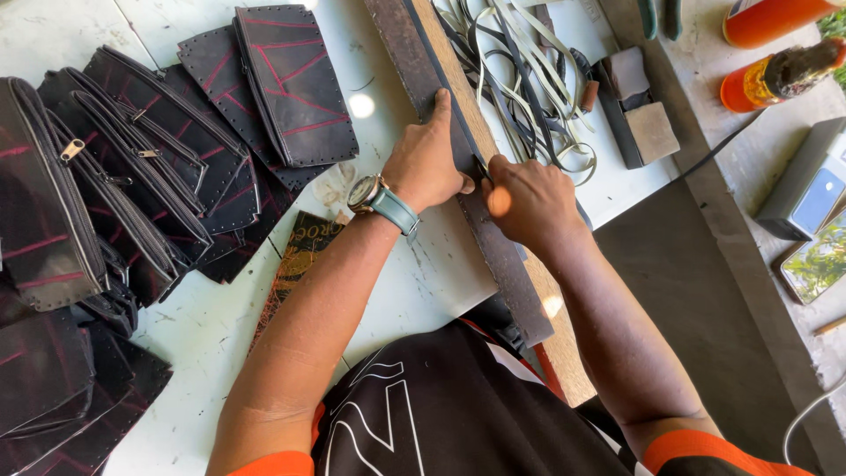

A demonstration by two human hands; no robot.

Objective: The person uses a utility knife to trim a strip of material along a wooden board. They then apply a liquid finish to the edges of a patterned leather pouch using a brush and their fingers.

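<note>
Fingers of the right hand curled inward over whatever they gripped, so the tool itself stayed hidden; only a clenched fist showed, pressed to the dark strip at the edge of the wooden board. Whether a blade sat in that fist could not be told. The board's far end ran out of the top of the view, and its near end overhung the table toward the person's dark shirt. The left hand, wearing a wristwatch with a grey-green strap, lay flat and spread on the strip, holding nothing, just pinning it to the board, fingertips pointing away. The two hands almost touched. Left of them, stacked black pouches with red lines crowded the tabletop and ran off the left edge, leaving a bare white patch near the left forearm. Beyond the board, a tangle of cut strips lay beside a small block. Two orange bottles stood at the upper right, partly cut off.
</note>
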